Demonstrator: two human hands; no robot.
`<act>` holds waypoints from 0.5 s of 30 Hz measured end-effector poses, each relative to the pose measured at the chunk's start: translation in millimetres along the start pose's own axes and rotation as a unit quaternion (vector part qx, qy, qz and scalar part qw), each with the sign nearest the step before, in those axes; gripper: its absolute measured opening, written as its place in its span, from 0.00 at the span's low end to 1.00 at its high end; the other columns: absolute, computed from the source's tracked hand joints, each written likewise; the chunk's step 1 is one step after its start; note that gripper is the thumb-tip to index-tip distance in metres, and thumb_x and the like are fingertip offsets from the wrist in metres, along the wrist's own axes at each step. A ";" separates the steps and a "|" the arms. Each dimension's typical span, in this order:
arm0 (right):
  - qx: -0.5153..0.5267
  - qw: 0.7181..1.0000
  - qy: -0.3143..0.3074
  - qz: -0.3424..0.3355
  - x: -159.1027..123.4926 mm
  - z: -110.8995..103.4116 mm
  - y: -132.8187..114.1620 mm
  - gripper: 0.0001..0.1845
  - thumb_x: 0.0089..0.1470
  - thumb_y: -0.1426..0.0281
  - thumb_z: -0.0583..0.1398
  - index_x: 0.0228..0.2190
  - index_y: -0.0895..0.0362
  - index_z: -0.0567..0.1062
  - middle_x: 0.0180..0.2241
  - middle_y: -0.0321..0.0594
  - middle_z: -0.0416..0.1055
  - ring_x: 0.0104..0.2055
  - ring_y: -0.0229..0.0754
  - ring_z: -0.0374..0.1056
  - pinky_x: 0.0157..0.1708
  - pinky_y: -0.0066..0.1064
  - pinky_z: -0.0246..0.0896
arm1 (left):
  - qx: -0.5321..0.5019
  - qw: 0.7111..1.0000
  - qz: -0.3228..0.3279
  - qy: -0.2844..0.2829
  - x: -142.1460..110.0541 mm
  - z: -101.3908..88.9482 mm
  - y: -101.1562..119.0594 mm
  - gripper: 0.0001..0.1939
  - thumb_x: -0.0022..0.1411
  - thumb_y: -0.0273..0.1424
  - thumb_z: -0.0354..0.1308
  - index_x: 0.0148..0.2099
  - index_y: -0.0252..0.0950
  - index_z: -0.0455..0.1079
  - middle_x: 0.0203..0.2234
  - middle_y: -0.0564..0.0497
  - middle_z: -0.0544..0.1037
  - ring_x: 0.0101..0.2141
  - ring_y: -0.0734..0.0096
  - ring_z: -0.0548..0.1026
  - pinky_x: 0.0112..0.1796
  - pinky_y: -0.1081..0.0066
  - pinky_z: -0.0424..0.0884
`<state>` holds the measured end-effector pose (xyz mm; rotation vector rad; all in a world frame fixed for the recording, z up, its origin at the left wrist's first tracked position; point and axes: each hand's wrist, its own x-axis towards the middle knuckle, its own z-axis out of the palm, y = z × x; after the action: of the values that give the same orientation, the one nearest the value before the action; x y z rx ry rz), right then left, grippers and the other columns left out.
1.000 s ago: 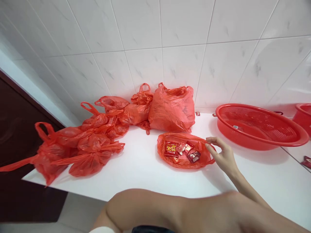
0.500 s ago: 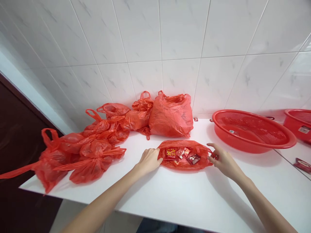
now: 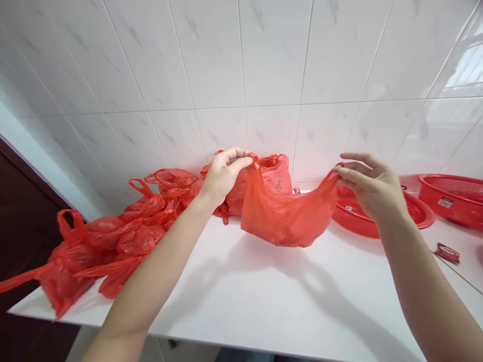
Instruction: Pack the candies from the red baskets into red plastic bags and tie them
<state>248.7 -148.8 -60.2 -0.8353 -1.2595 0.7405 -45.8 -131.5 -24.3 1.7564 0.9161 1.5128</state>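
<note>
A red plastic bag (image 3: 289,218) hangs in the air above the white table, stretched between both hands and sagging in the middle. My left hand (image 3: 226,173) pinches its left handle between thumb and fingers. At the other side, my right hand (image 3: 372,183) grips the right handle with thumb and forefinger, the remaining fingers held loosely out. The small packets inside are hidden by the bag's front wall. Right behind it stands a bulging red plastic bag (image 3: 277,176), partly covered.
Several tied red bags (image 3: 139,236) are heaped at the left of the white table (image 3: 241,306). To the right are a red basket (image 3: 418,213) and another red basket (image 3: 464,208). A small red packet (image 3: 448,253) lies near the table seam. A tiled wall closes off the back.
Both hands have lifted the bag off the table by its handles. Its opening, which showed packets before, has turned out of sight. The view has shifted slightly.
</note>
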 end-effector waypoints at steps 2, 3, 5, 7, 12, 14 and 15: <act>0.000 0.999 -0.031 -0.006 4.2 11.3 -5.7 0.20 0.40 0.63 0.74 0.39 0.50 0.81 0.29 0.34 0.77 0.36 0.43 0.75 0.42 0.38 0.72 | -0.043 0.999 -0.006 -0.002 0.3 8.7 5.7 0.06 0.55 0.30 0.62 0.37 0.36 0.73 0.30 0.50 0.81 0.40 0.63 0.79 0.50 0.60 0.71; 0.000 0.999 -0.043 -0.015 5.0 17.0 -8.1 0.21 0.41 0.64 0.74 0.40 0.50 0.80 0.29 0.34 0.77 0.38 0.44 0.76 0.44 0.39 0.72 | -0.061 0.998 -0.010 0.000 -0.5 12.8 6.8 0.10 0.54 0.29 0.62 0.41 0.37 0.72 0.30 0.51 0.82 0.41 0.62 0.80 0.51 0.59 0.71; 0.007 0.998 -0.050 -0.047 3.8 28.4 -12.3 0.21 0.44 0.64 0.73 0.41 0.51 0.79 0.30 0.34 0.77 0.39 0.44 0.76 0.46 0.40 0.72 | -0.092 0.996 -0.011 0.006 -3.3 20.3 8.0 0.17 0.52 0.26 0.63 0.46 0.37 0.69 0.32 0.51 0.82 0.41 0.62 0.80 0.52 0.58 0.71; 0.000 0.995 -0.068 -0.070 -0.7 40.5 -15.4 0.20 0.47 0.63 0.72 0.43 0.51 0.78 0.31 0.35 0.78 0.40 0.45 0.76 0.46 0.41 0.72 | -0.099 0.995 0.000 -0.003 -7.1 28.2 9.0 0.21 0.52 0.27 0.64 0.49 0.37 0.68 0.36 0.50 0.82 0.41 0.63 0.80 0.51 0.58 0.72; -0.048 0.977 -0.164 -0.131 -14.2 66.4 -16.4 0.25 0.55 0.60 0.67 0.53 0.49 0.71 0.34 0.36 0.78 0.43 0.47 0.76 0.50 0.45 0.70 | -0.027 0.996 -0.007 -0.080 -14.9 53.6 6.4 0.26 0.50 0.30 0.72 0.51 0.37 0.70 0.37 0.50 0.80 0.41 0.63 0.80 0.47 0.61 0.74; -0.075 0.968 -0.155 -0.185 -16.2 69.6 -15.9 0.28 0.56 0.61 0.67 0.56 0.48 0.69 0.33 0.35 0.78 0.43 0.48 0.76 0.53 0.48 0.67 | -0.033 0.995 -0.012 -0.091 -15.1 62.8 3.1 0.24 0.50 0.30 0.73 0.49 0.36 0.71 0.36 0.50 0.79 0.37 0.66 0.79 0.44 0.63 0.76; -0.092 0.964 -0.142 -0.205 -16.4 69.1 -15.5 0.29 0.55 0.62 0.67 0.57 0.48 0.69 0.33 0.35 0.77 0.44 0.49 0.76 0.55 0.49 0.66 | -0.044 0.995 -0.014 -0.092 -14.6 66.2 1.6 0.22 0.51 0.31 0.72 0.47 0.36 0.71 0.34 0.51 0.79 0.34 0.67 0.79 0.42 0.63 0.77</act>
<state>178.2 -161.9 -47.9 -0.5962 -1.7150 0.4198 18.5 -146.2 -39.9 1.7780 0.7658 1.3274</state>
